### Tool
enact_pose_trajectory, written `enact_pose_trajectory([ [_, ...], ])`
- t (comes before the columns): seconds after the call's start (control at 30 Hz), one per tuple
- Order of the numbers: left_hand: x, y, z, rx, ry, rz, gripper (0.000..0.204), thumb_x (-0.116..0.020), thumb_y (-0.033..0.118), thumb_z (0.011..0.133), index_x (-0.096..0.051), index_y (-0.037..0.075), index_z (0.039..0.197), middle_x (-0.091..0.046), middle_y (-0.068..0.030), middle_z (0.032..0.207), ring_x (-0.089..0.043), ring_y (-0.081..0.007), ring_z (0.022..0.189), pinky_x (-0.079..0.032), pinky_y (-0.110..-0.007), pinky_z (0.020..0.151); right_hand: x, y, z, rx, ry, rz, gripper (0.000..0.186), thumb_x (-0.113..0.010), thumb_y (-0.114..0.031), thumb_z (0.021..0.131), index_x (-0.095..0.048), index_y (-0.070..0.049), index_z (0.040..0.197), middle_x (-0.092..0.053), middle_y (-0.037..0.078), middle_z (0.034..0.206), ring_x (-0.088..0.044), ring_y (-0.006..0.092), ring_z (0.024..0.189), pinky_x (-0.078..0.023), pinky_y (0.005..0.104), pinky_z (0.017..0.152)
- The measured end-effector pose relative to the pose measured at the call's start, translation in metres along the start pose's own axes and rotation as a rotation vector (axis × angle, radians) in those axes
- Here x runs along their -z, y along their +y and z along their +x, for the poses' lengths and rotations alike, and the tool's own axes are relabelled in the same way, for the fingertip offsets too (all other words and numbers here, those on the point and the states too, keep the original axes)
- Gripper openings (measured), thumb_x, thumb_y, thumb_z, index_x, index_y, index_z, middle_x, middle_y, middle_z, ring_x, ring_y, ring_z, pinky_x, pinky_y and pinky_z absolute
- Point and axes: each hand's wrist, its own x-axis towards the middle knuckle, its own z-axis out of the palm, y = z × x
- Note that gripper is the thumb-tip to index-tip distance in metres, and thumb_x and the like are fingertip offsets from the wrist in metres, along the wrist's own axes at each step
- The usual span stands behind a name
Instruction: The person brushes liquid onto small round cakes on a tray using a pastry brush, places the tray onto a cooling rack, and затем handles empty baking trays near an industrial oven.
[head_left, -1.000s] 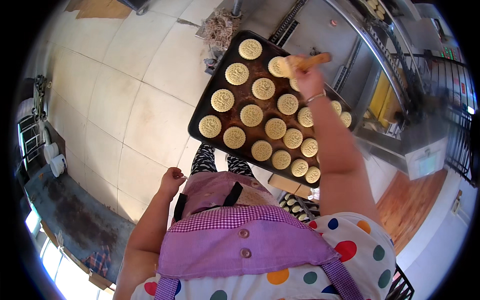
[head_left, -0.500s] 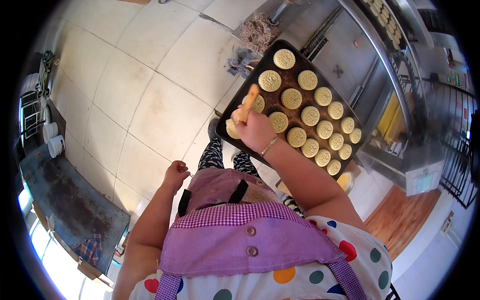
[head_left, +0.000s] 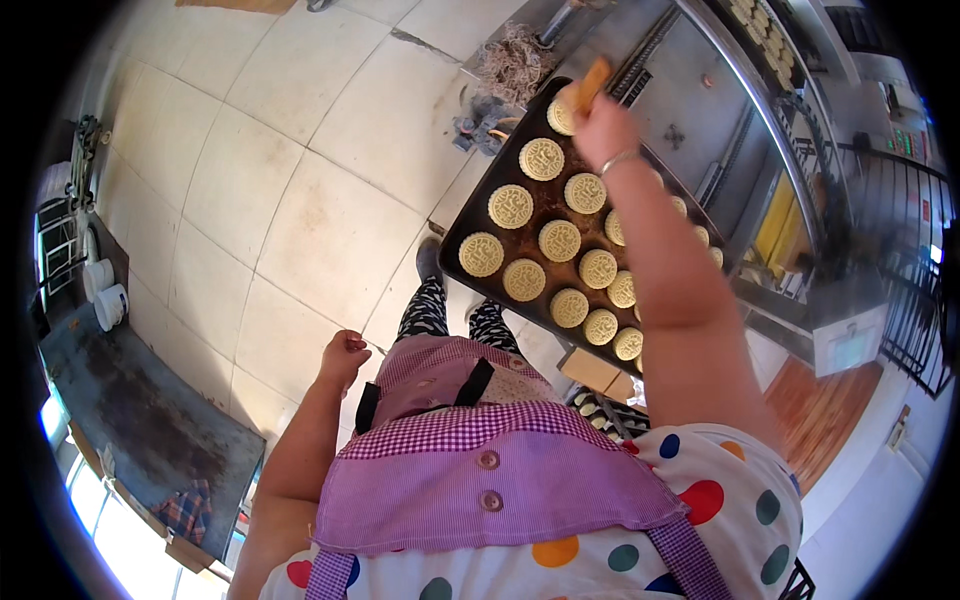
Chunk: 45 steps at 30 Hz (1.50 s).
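Observation:
My right hand (head_left: pixel 605 130), blurred, grips a wooden-handled brush (head_left: pixel 595 72) over the top corner of a dark baking tray (head_left: pixel 460 220), beside a pale pastry (head_left: pixel 560 118); its tip is hidden by my fingers. Several round, stamped pastries (head_left: pixel 542 158) lie in rows across the tray, some behind my forearm. Down by the purple apron (head_left: pixel 490 470), my left hand (head_left: pixel 346 352) has its fingers curled; what they hold, if anything, is too small to name.
A steel oven or rack (head_left: pixel 690 80) stands beyond the tray, with more pastries (head_left: pixel 760 30) at upper right. A dark metal table (head_left: pixel 130 400) and white buckets (head_left: pixel 110 306) sit at left. A mop head (head_left: pixel 515 65) lies near the tray. Cardboard (head_left: pixel 590 372) shows below it.
My right hand with the brush has swung from the tray's near left side up and right to its top corner since half a second ago. My left hand stays low by the apron.

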Motion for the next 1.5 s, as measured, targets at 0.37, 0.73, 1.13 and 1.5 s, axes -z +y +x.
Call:
enact_pose_trajectory([
  [0.37, -0.016, 0.037, -0.01, -0.041, -0.066, 0.155, 0.035, -0.068, 0.002, 0.073, -0.052, 0.001, 0.105, -0.06, -0.0086, 0.095, -0.057, -0.0167, 0.087, -0.048, -0.029, 0.079, 0.01, 0.01, -0.145, -0.25, -0.367, 0.195, 0.033, -0.05, -0.033, 0.085, -0.063, -0.003, 0.088, -0.063, 0.024, 0.08, -0.061, 0.0391, 0.077, -0.049, 0.0482, 0.067],
  [0.73, -0.068, 0.056, -0.013, -0.083, -0.157, 0.387, 0.036, -0.068, 0.002, 0.072, -0.053, 0.001, 0.104, -0.06, -0.0088, 0.095, -0.058, -0.0173, 0.089, -0.048, -0.029, 0.08, -0.004, 0.027, -0.296, -0.113, -0.231, 0.467, 0.032, -0.055, -0.033, 0.083, -0.065, -0.002, 0.08, -0.063, 0.021, 0.073, -0.062, 0.0383, 0.072, -0.05, 0.0472, 0.067],
  [1.13, -0.136, 0.077, -0.025, -0.134, -0.22, 0.471, 0.036, -0.069, 0.001, 0.071, -0.052, 0.001, 0.103, -0.059, -0.0088, 0.095, -0.058, -0.0178, 0.088, -0.048, -0.03, 0.08, 0.081, 0.268, -0.292, -0.685, 0.072, 0.0, 0.033, -0.055, -0.036, 0.084, -0.062, -0.012, 0.106, -0.066, 0.017, 0.086, -0.062, 0.0365, 0.082, -0.05, 0.0466, 0.069],
  [1.5, -0.182, 0.087, -0.034, -0.162, -0.258, 0.642, 0.036, -0.07, 0.001, 0.071, -0.052, 0.001, 0.102, -0.059, -0.0092, 0.093, -0.058, -0.0178, 0.087, -0.049, -0.03, 0.077, 0.054, 0.224, -0.475, -0.801, 0.457, 0.604, 0.034, -0.061, -0.014, 0.081, -0.06, -0.011, 0.115, -0.066, 0.013, 0.097, -0.065, 0.0285, 0.088, -0.051, 0.0344, 0.074],
])
